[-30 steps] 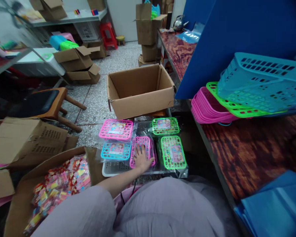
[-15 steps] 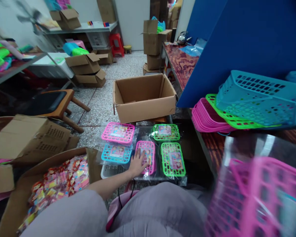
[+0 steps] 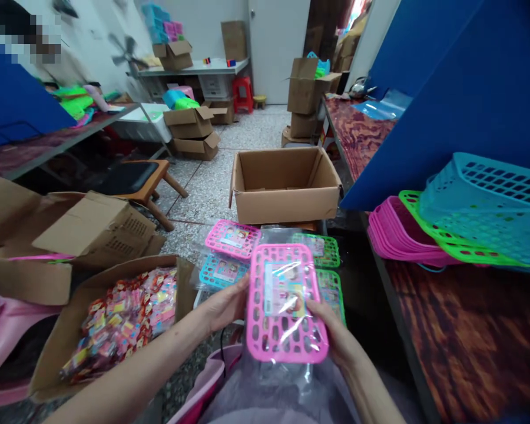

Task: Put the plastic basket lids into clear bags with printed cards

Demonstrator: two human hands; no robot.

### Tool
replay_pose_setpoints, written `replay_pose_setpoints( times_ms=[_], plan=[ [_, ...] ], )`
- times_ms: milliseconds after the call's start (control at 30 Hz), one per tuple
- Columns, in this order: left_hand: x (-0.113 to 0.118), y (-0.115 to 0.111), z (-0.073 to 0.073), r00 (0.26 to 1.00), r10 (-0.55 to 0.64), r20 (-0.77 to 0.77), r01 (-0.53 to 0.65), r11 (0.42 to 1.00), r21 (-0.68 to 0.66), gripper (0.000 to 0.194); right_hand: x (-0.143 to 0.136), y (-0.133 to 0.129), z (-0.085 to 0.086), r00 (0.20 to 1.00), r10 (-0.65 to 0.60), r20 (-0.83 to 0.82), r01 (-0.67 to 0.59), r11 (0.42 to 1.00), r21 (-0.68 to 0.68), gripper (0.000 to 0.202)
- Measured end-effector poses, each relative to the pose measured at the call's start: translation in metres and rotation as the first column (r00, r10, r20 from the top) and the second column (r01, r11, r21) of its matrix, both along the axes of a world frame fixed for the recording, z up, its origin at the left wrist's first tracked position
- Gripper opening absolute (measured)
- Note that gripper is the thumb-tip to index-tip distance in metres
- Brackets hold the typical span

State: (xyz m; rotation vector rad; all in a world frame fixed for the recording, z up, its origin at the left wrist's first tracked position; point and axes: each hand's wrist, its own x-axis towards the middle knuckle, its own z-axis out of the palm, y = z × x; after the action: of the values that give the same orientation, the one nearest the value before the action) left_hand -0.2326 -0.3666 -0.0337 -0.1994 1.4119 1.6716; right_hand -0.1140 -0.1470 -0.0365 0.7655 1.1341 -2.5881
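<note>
A pink basket (image 3: 287, 347) in a clear bag, with a printed card on its face, is held up in front of my lap. My right hand (image 3: 335, 333) grips its right side, thumb on top. At its left edge is my left hand (image 3: 229, 303), closed against the side, its fingertips hidden behind the basket. Behind lie bagged baskets: a pink one (image 3: 233, 238) and a blue one (image 3: 221, 271) on the left, a green one (image 3: 331, 250) and another green one (image 3: 335, 291) on the right, partly covered.
An open cardboard box (image 3: 287, 206) stands just beyond the baskets. A carton of small packets (image 3: 128, 318) is at left. At right, a wooden table (image 3: 477, 330) bears stacked pink baskets (image 3: 397, 235) and a large blue basket (image 3: 490, 206). A stool (image 3: 132, 176) stands back left.
My left hand has left the bagged baskets and now holds the pink basket's side. The pink basket has come from the far right to the middle, with my right hand now visible. The view has shifted left.
</note>
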Motion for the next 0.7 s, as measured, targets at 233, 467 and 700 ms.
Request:
replay_pose_setpoints(
  times_ms=[233,467,700],
  plan=[
    [0.017,-0.076,-0.012,0.797,0.434,0.420,-0.432,0.896,-0.107,0.051,-0.044,-0.065,-0.029,0.968,0.249,-0.024,-0.249,0.969,-0.006,0.087],
    [0.014,-0.096,-0.069,0.666,0.740,0.094,-0.717,0.670,-0.194,0.047,-0.011,-0.022,-0.069,0.992,0.112,0.052,-0.113,0.993,0.031,0.073],
    [-0.013,-0.075,-0.114,0.663,0.748,0.006,-0.740,0.657,-0.147,0.047,0.036,-0.010,-0.081,0.998,-0.003,0.056,0.007,0.997,-0.075,0.051]
  ],
)
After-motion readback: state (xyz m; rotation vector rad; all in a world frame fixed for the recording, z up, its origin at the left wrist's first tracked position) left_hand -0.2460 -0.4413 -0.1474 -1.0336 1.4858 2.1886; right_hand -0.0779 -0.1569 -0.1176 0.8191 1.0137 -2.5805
